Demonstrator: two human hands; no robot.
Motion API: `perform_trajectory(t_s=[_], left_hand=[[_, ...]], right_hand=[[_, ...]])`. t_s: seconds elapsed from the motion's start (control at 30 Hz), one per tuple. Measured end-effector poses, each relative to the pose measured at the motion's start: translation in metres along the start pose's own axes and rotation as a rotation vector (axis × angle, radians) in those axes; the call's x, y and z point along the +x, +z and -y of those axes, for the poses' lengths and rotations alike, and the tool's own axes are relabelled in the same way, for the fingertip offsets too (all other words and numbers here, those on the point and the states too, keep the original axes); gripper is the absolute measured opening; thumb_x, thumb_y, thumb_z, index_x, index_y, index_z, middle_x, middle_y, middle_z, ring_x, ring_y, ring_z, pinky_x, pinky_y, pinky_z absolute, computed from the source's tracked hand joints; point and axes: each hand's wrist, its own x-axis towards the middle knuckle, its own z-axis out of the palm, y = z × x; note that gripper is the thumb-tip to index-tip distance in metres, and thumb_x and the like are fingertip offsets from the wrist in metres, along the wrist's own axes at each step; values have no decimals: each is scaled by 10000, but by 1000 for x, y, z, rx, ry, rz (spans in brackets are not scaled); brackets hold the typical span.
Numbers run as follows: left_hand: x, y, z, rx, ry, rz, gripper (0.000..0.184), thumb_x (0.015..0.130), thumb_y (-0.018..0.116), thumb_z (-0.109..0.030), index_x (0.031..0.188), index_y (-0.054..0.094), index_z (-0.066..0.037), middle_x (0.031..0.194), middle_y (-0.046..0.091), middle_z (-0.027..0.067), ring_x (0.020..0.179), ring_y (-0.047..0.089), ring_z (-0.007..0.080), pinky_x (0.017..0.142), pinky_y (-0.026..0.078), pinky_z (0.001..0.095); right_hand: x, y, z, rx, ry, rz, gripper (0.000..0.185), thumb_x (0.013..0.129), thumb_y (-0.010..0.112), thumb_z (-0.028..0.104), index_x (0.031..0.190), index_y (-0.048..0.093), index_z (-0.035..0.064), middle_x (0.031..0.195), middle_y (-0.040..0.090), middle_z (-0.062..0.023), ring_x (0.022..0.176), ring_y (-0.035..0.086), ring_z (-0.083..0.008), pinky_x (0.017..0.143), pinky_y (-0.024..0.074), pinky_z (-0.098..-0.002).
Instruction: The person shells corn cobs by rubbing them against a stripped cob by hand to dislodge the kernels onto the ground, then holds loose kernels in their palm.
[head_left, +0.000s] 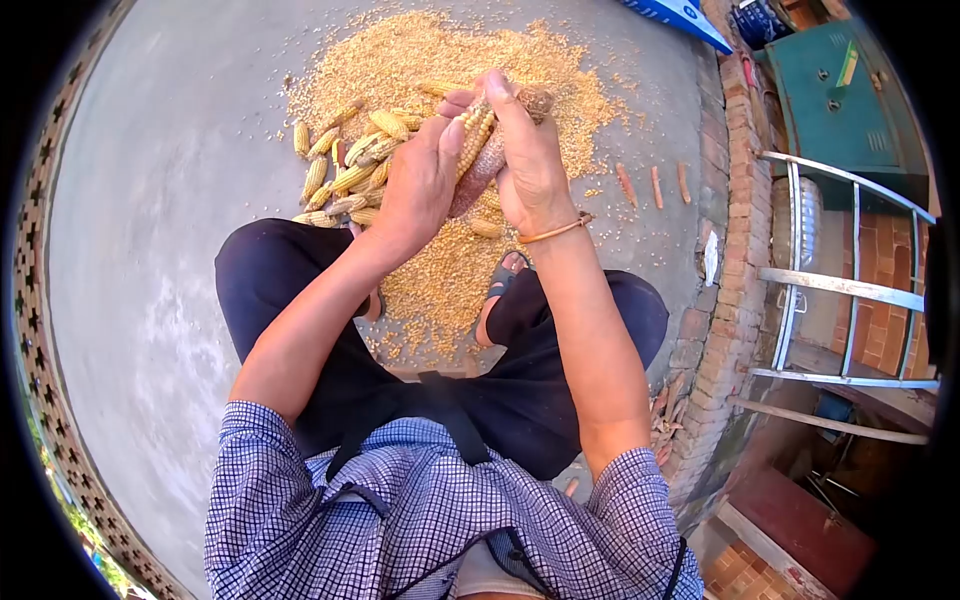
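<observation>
Floor filled most of your view, its edges cut by the dark lens border. Kernels covered it ahead of you and ran down between your feet; their middle was partly blocked. Ladder on the right lost its far end in the dark. Cabinet sat above it. Blue item got cut off at the top edge, couldn't identify it. Loose ears were heaped at the left of the kernels, mostly yellow, some greyish, a few hidden by your arm.

Your left hand was curled round the ear, thumb pressed in, some fingertips obscured. Your right hand gripped the cob, thumb up, other fingers hidden underneath. Both pieces were tilted, touching, between your hands over the kernels. Couldn't tell if they were really one part-stripped piece. Ear: tight yellow rows. Cob: bare, reddish, rough, browner at the top end.

Three slim reddish pieces lay apart on the right. Thin orange-brown band on your right wrist.
</observation>
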Motion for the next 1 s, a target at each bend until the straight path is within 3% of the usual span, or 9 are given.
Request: perform_trajectory(t_s=[0.1, 0.27, 0.33, 0.43, 0.57, 0.67, 0.7, 0.8, 1.0], left_hand=[[-6, 6, -13, 267, -37, 56, 383, 1006, 437, -245, 1369, 478, -133, 747, 623, 240, 737, 612, 436, 657, 472, 502], [-6, 29, 17, -31, 186, -25, 423, 1040, 396, -299, 1405, 468, -98, 730, 639, 122, 604, 610, 245, 603, 466, 412], [-7, 22, 7, -223, 85, 49, 458, 1049, 378, -335, 1417, 460, -76, 760, 628, 61, 582, 557, 140, 569, 449, 337], [-6, -1, -15, -538, -339, 234, 516, 1052, 366, -394, 1418, 459, -42, 843, 571, 5, 575, 422, 23, 497, 375, 196], [0, 3, -17, -716, -360, 5, 475, 1051, 373, -384, 1357, 511, -47, 783, 585, 22, 596, 499, 66, 520, 416, 249], [6, 2, 11, -98, 82, -91, 437, 1050, 375, -346, 1298, 536, -24, 732, 594, 95, 643, 580, 144, 591, 458, 327], [4, -4, -3, 12, -38, -49, 409, 1049, 371, -308, 1256, 549, -4, 696, 575, 155, 663, 604, 214, 640, 461, 384], [6, 4, 11, -47, 40, -62, 412, 1051, 362, -307, 1243, 556, 2, 747, 606, 146, 660, 607, 244, 643, 475, 373], [-9, 8, -17, -444, -356, 109, 475, 1061, 334, -357, 1303, 526, 5, 834, 616, 47, 633, 557, 165, 613, 484, 324]], right_hand=[[-5, 14, -5, -125, -124, -283, 199, 929, 624, 207, 851, 634, 24, 769, 657, -52, 685, 591, -120, 640, 461, -284], [10, -3, -27, -336, -344, -410, 218, 915, 602, 141, 745, 596, 5, 670, 627, -60, 594, 572, -118, 550, 445, -301], [13, -7, -31, -310, -398, -394, 221, 922, 610, 159, 760, 603, 9, 674, 628, -53, 595, 576, -121, 550, 447, -296], [12, -1, -14, -229, -320, -287, 225, 932, 625, 191, 791, 620, 15, 675, 623, -38, 582, 562, -115, 541, 441, -293], [1, -3, 0, -113, -130, -72, 206, 938, 643, 237, 908, 656, 34, 838, 650, -34, 771, 571, -74, 687, 458, -281], [-4, 4, 2, -73, -82, 54, 235, 930, 656, 259, 1004, 654, 36, 942, 645, -37, 879, 551, -79, 787, 444, -280], [-5, 7, 3, -87, -101, 71, 249, 928, 659, 261, 1010, 649, 26, 938, 642, -37, 861, 549, -86, 775, 445, -283], [6, 1, -19, -213, -236, 0, 262, 919, 666, 255, 959, 625, 0, 871, 636, -40, 776, 553, -110, 705, 450, -299], [9, 6, -36, -477, -459, -361, 261, 913, 635, 180, 715, 560, 27, 649, 554, 13, 600, 478, -75, 544, 392, -294]])
